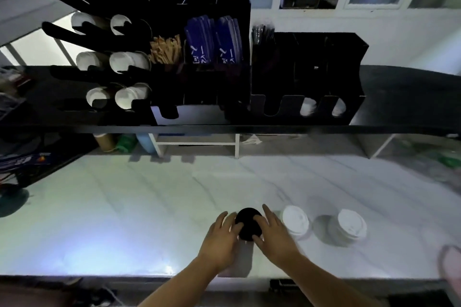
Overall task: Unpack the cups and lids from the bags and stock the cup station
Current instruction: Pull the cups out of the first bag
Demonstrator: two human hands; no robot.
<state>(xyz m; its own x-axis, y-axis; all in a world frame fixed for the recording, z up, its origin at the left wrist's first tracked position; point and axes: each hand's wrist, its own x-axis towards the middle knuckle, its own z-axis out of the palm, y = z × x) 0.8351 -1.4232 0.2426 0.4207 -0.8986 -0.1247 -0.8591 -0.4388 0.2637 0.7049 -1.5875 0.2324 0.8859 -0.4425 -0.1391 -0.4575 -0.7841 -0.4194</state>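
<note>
Black lid stack (249, 223) on the near surface (124, 207), centre. Our left hand (219, 237) and right hand (274, 234) clasp its sides, fingers (236, 227) curled round it. We judge it light, slick and loosely nested: hold low, squeeze evenly.

The black lid stack (248, 223) I hold looks like matt plastic, the two white lid stacks (295, 220) (349, 227) beside it like smooth plastic with a faint sheen, the counter (124, 207) glossy veined stone, the rack (306, 77) matt black, the stirrers (166, 48) bare wood.
</note>
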